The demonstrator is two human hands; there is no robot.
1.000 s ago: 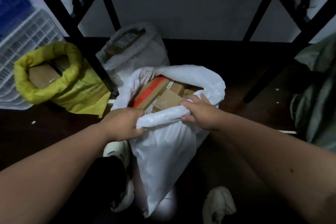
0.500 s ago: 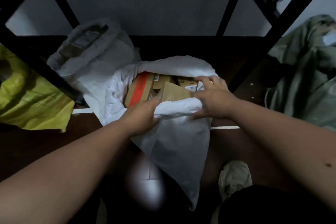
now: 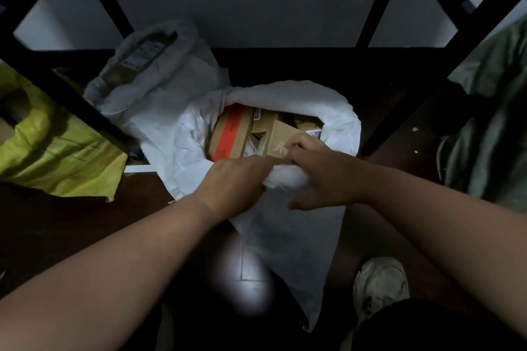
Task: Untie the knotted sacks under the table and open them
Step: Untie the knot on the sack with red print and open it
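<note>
Both hands had closed in since a second ago: left hand [image 3: 236, 182] and right hand [image 3: 319, 171] nearly touched, each gripping the rolled near rim of the white sack [image 3: 288, 225] directly under them. Mouth was open, so rolling down remained. Fabric thin, crinkly; stiff cardboard boxes [image 3: 236, 134] just beyond my fingers.

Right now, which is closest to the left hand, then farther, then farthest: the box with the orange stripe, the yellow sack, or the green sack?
From the left hand:
1. Orange-striped box, just beyond it.
2. Yellow sack, far left.
3. Green sack, far right.
</note>
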